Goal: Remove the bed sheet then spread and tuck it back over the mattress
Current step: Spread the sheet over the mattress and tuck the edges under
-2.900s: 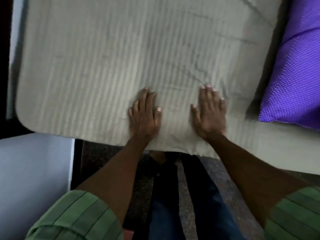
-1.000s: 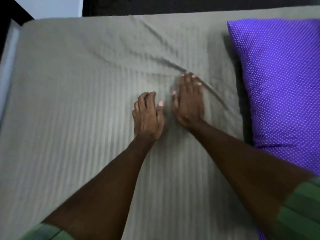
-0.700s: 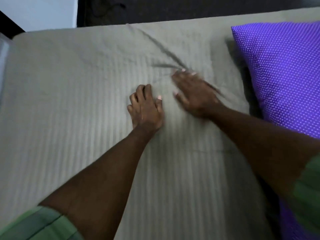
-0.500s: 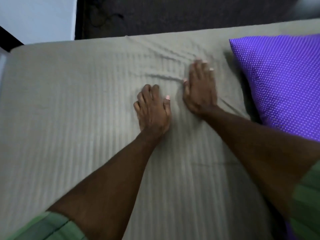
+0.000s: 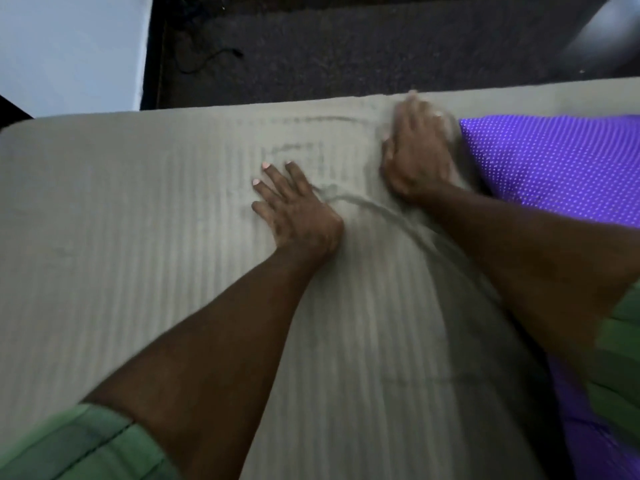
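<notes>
A grey-beige striped bed sheet lies spread over the mattress and fills most of the view. My left hand presses flat on it near the middle, fingers straight and pointing up-left. My right hand lies flat and blurred near the sheet's far edge, beside the pillow. A curved ridge of bunched sheet runs between my two wrists. Faint creases show in the cloth above my left hand.
A purple pillow with white dots lies on the bed at the right, its lower part running down under my right sleeve. Beyond the bed's far edge is dark floor with a black cable. A pale wall stands at the upper left.
My right hand has slid further toward the far edge of the sheet, next to the pillow. My left hand has turned leftward, and a curved fold has risen between my wrists.
</notes>
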Tool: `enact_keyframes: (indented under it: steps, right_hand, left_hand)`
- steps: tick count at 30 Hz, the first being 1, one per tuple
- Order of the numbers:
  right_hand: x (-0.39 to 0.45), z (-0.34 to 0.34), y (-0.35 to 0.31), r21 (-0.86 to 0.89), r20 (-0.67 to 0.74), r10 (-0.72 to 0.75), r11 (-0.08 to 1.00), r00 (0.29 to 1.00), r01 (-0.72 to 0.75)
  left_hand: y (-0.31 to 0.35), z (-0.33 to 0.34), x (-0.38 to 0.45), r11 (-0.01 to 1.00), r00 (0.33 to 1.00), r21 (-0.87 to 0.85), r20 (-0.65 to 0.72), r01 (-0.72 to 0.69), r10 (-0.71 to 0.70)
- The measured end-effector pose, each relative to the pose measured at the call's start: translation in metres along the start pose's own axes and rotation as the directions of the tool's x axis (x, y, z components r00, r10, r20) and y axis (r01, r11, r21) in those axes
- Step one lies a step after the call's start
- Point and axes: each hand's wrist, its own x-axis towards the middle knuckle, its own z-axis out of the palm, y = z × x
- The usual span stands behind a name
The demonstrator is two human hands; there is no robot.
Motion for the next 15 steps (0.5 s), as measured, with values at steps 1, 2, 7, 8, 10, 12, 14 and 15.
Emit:
enact_keyframes:
  steps: [1,2,7,8,10,12,14,15]
  right_hand:
    - [-0.003,0.006,-0.013,0.048,-0.014,-0.161,0.986,0.987,0.161]
    - [-0.011,0.015,-0.026,0.092,0.008,-0.310,0.947,0.951,0.308]
    - [-0.002,0.040,-0.017,0.079,0.072,-0.502,0.865,0.862,0.496]
    - [0.007,0.039,-0.006,0.057,0.079,-0.478,0.878,0.875,0.475]
    - [0.030,0.037,0.012,0.080,0.088,-0.351,0.935,0.932,0.345]
    - [0.048,0.033,0.010,0.097,0.077,-0.236,0.969,0.969,0.229]
    - [0.047,0.030,0.005,0.123,0.027,-0.162,0.980,0.986,0.157]
    - [0.038,0.029,0.009,0.138,-0.032,-0.104,0.985,0.994,0.108]
  left_hand:
    - [0.006,-0.001,0.005,0.995,0.995,-0.013,-0.027,-0.101,0.101]
    - [0.008,-0.001,0.012,0.973,0.972,-0.023,-0.050,-0.232,0.230]
    - [-0.007,0.011,0.036,0.899,0.903,-0.121,-0.140,-0.422,0.405]
    - [-0.009,0.012,0.036,0.896,0.902,-0.133,-0.147,-0.424,0.405]
    - [-0.008,0.012,0.034,0.891,0.907,-0.175,-0.137,-0.418,0.399]
    - [-0.006,0.011,0.035,0.891,0.917,-0.219,-0.118,-0.397,0.380]
    - [-0.008,0.011,0.034,0.890,0.915,-0.212,-0.103,-0.404,0.391]
    - [-0.010,0.014,0.034,0.888,0.908,-0.192,-0.101,-0.418,0.406]
